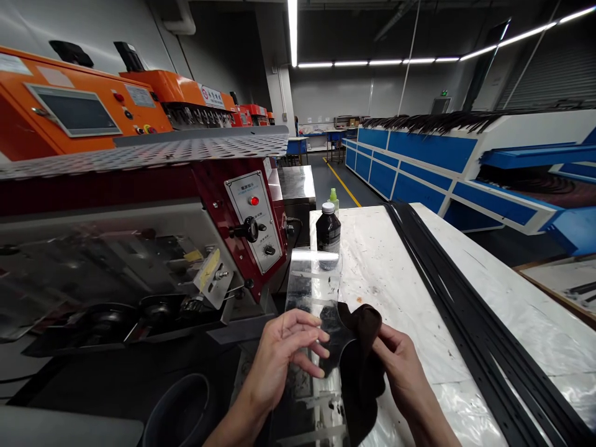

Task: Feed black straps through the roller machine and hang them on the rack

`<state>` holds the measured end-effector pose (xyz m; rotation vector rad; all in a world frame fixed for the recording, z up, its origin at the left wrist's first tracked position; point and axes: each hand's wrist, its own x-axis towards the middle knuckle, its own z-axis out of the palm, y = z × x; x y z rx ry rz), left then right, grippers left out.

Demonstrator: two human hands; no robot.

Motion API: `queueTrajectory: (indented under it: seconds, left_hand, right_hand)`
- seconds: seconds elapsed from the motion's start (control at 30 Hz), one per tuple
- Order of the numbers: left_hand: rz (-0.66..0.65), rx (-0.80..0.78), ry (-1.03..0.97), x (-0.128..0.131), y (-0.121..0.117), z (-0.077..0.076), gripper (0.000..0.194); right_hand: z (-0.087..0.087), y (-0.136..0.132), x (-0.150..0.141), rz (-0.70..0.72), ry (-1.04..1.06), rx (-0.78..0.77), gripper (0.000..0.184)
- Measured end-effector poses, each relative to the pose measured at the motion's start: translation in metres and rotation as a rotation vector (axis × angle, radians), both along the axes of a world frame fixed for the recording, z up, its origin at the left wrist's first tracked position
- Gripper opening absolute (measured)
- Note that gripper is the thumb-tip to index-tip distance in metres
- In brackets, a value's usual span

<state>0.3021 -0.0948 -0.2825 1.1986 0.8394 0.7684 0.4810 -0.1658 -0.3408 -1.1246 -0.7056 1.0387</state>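
Note:
My left hand [282,351] grips a clear plastic sheet [311,292] smeared with black marks, its fingers lying across the sheet's middle. My right hand [400,369] holds a dark brown cloth [365,329] bunched against the sheet. A black patch [331,329] shows on the plastic between the cloth and my left fingers. The sheet's lower part hangs below my hands over the table edge. Behind its top edge stands a dark glass bottle with a white cap [328,233].
A white plastic-covered table [372,273] lies to the right, bearing long black strips [465,323] and a small green bottle [333,200]. A red machine panel [251,223] stands close on the left, with a dark bucket [179,413] below. Blue conveyor equipment [419,161] runs beyond.

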Motion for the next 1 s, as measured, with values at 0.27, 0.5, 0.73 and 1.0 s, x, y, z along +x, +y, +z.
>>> queueTrajectory:
  seconds: [0.27, 0.5, 0.73, 1.0]
  left_hand:
    - [0.018, 0.071, 0.048, 0.006, -0.009, -0.004, 0.021]
    - [-0.004, 0.084, 0.05, 0.003, -0.011, -0.006, 0.019]
    - [-0.016, 0.078, 0.047, 0.004, -0.013, -0.003, 0.02]
    - [-0.043, 0.044, 0.04, 0.006, -0.01, -0.004, 0.02]
  right_hand:
    - [0.003, 0.006, -0.009, -0.052, -0.143, 0.043, 0.024]
    - [0.003, 0.001, 0.001, 0.044, -0.063, -0.007, 0.025]
    - [0.003, 0.001, 0.0, 0.075, -0.032, -0.014, 0.026]
    - [0.0, 0.001, 0.0, 0.113, -0.022, 0.003, 0.022]
